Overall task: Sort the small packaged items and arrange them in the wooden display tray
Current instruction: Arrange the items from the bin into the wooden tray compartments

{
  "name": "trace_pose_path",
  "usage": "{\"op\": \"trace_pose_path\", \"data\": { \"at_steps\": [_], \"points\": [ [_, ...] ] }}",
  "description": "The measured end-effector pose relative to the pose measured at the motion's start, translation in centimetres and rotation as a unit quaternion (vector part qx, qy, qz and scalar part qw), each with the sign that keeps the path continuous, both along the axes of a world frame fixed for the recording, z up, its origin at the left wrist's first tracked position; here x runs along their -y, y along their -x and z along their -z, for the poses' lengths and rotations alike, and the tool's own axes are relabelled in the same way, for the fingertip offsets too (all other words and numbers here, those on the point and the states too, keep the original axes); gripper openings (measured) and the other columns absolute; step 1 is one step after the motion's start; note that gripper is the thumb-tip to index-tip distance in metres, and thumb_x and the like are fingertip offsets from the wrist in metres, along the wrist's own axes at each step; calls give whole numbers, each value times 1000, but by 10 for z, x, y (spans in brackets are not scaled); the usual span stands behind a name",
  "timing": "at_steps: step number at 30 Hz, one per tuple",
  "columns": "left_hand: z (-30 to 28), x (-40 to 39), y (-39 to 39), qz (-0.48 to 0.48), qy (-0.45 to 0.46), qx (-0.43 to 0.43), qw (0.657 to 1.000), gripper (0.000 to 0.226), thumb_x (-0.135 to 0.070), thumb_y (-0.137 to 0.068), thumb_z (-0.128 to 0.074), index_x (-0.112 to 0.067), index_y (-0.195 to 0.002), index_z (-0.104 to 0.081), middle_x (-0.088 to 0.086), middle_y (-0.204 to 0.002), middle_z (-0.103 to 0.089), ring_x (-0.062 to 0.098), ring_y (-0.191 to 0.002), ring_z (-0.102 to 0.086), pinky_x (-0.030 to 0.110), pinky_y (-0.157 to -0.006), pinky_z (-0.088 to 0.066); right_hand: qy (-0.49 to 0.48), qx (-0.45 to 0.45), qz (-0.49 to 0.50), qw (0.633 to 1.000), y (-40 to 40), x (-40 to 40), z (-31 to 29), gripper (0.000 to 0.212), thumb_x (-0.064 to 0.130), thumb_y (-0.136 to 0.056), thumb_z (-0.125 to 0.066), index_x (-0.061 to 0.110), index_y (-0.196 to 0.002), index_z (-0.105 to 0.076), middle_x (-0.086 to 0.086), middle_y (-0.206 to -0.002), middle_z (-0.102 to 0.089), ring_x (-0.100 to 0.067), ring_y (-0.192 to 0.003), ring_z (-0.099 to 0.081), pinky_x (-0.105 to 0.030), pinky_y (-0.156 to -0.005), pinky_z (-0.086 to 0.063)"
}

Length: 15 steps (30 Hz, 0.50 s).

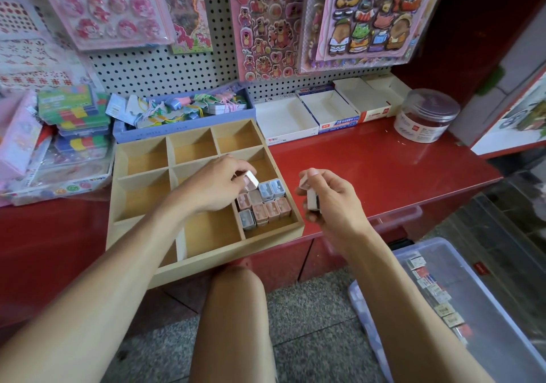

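Fingers of the left hand (218, 184) pinch one small packaged item (251, 179) over the wooden display tray (204, 267), above the pink and blue items (264, 205) packed in the compartment at its near right corner; the right hand (331, 199), just past the tray's right edge, curls round several more (311, 198) above the red counter (384, 158)
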State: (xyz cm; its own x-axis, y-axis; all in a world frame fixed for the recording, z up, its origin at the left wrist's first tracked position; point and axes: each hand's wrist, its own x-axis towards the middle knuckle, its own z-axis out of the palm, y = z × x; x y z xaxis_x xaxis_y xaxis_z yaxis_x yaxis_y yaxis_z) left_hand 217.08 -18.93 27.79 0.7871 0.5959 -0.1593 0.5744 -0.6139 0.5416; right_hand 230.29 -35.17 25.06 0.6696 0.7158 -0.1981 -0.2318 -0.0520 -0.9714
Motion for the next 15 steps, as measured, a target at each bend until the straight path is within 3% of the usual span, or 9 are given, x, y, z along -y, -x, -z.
{"op": "trace_pose_path", "data": {
  "at_steps": [3,7,10,15],
  "points": [
    [0,-2,-2,-15,36,22,999,35,-21,-94,-63,-23,-129,-60,-10,-101,-68,7,-90,-64,31,-86,-48,-4,-11,-4,1000,0,0,1,28,21,-103,-53,-5,-99,-63,-15,-82,-55,-11,-46,-43,-24,-42,-35],
    [5,-4,-7,-40,25,41,998,11,-20,-81,-78,-24,-84,-69,-8,-80,-69,10,-78,-66,39,-80,-57,-3,-19,-5,1000,-1,-1,4,23,21,-102,-55,2,-89,-60,-11,-76,-58,-12,-45,-42,-24,-42,-34],
    [8,-3,-11,-45,5,31,999,12,-20,-81,-76,-25,-71,-70,-9,-77,-69,10,-78,-65,31,-70,-52,-5,-29,2,1000,-1,-2,5,24,21,-101,-56,5,-84,-55,-10,-74,-61,-13,-45,-42,-24,-41,-33],
    [13,-3,-16,-67,-9,35,997,12,-22,-82,-75,-29,-72,-73,-13,-78,-68,5,-76,-60,24,-66,-41,-16,-26,-25,999,-2,0,5,30,28,-102,-55,6,-81,-55,-14,-74,-59,-14,-45,-41,-27,-42,-28]
  ]
}}
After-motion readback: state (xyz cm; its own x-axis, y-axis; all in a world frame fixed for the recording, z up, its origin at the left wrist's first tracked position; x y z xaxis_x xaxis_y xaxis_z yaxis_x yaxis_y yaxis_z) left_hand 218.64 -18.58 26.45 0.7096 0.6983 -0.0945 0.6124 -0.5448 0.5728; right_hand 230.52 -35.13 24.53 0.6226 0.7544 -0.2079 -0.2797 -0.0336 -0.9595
